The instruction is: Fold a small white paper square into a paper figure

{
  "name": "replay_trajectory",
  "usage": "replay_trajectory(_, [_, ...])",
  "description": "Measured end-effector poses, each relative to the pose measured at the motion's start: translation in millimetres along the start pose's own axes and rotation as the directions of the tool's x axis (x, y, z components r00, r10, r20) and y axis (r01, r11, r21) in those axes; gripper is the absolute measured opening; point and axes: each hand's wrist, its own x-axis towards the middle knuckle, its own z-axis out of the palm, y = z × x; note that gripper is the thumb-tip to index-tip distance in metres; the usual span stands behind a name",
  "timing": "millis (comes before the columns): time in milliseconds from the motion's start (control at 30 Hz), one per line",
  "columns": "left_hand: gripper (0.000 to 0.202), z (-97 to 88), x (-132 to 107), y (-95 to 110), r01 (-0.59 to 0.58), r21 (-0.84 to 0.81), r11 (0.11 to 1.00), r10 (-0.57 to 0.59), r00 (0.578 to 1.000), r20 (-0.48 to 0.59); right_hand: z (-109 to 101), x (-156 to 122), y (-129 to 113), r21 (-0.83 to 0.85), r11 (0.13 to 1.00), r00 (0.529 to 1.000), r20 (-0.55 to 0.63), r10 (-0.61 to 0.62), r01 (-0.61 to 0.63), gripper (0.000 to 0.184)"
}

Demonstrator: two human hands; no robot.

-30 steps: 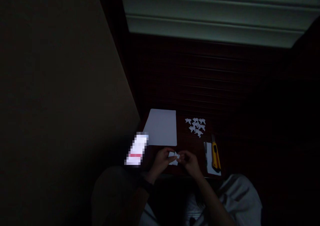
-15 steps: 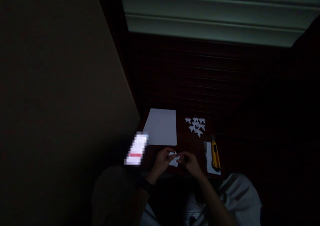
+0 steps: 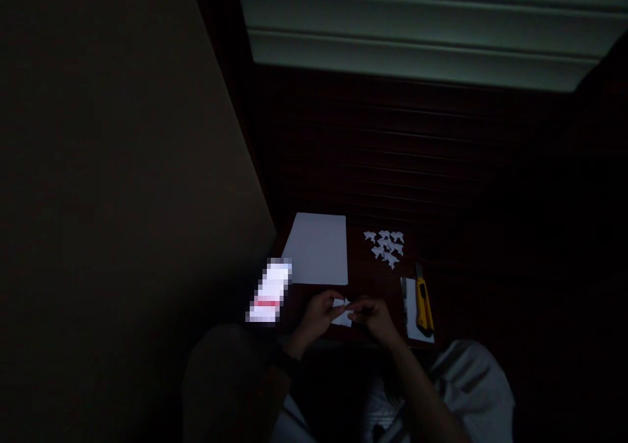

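Between my two hands is a small folded piece of white paper [image 3: 342, 318], low over the near part of a dark table [image 3: 366, 286]. My left hand [image 3: 321, 312] pinches its left side between thumb and fingers. From the right, my right hand [image 3: 373, 315] has its thumb and fingertips closed on the paper's right upper part. The dim light hides the finer creases. Beyond my right hand lies a loose group of small folded white paper pieces [image 3: 385, 245] with pointed ends.
A stack of white paper [image 3: 318, 250] lies at the back left. A phone with a lit, blurred screen [image 3: 269, 292] is at the left edge. On the right, a yellow utility knife [image 3: 423, 305], blade showing, rests on white paper [image 3: 412, 312]. A wall [image 3: 147, 168] rises at left.
My right hand's fingers have shifted slightly left and closed together over the paper's upper part. My left hand keeps its pinch in about the same place.
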Motion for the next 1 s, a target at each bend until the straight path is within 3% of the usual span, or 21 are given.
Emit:
replay_trajectory(167, [0.029,-2.9,-2,4,0.022,-0.004,1.0,-0.021,0.999,0.036,0,1,3,0.052,0.998,0.999,0.019,0.039,-0.04,0.016])
replay_trajectory(333, [0.042,-3.1,-3,5,0.089,-0.107,0.99,-0.076,0.99,0.12,0,2,12,0.088,0.991,0.995,-0.019,0.1,-0.098,0.016])
replay_trajectory(833, [0.033,-1.9,4,-9,0.047,-0.109,0.993,-0.035,0.994,0.106,-2,3,8,0.074,0.997,1.0,-0.001,0.005,-0.005,0.012])
replay_trajectory(1000, [0.032,-0.8,5,-13,0.06,-0.132,0.99,-0.047,0.994,0.094,-1,1,6,0.04,0.998,0.998,-0.051,0.047,-0.045,0.015])
